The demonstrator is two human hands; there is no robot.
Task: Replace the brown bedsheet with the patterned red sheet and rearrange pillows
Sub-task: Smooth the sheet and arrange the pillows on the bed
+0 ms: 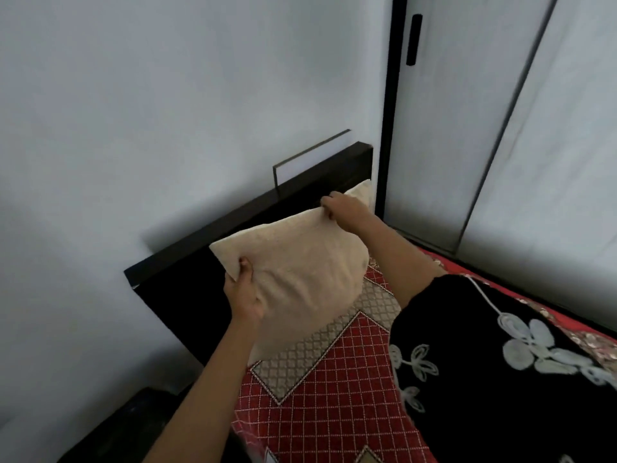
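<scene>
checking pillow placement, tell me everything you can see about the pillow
The pillow is cream, soft textured fabric, plump and creased. It stands tilted at the head of the bed, its lower edge on the red sheet, its back near the dark headboard. The left hand pinches its left corner; the right hand grips its top edge.

One head-worn wide-angle camera looks forward and steeply down from close above the bed, tilted so the dark headboard runs diagonally. It faces the wall at the bed's head, with a sliding door at upper right.
</scene>
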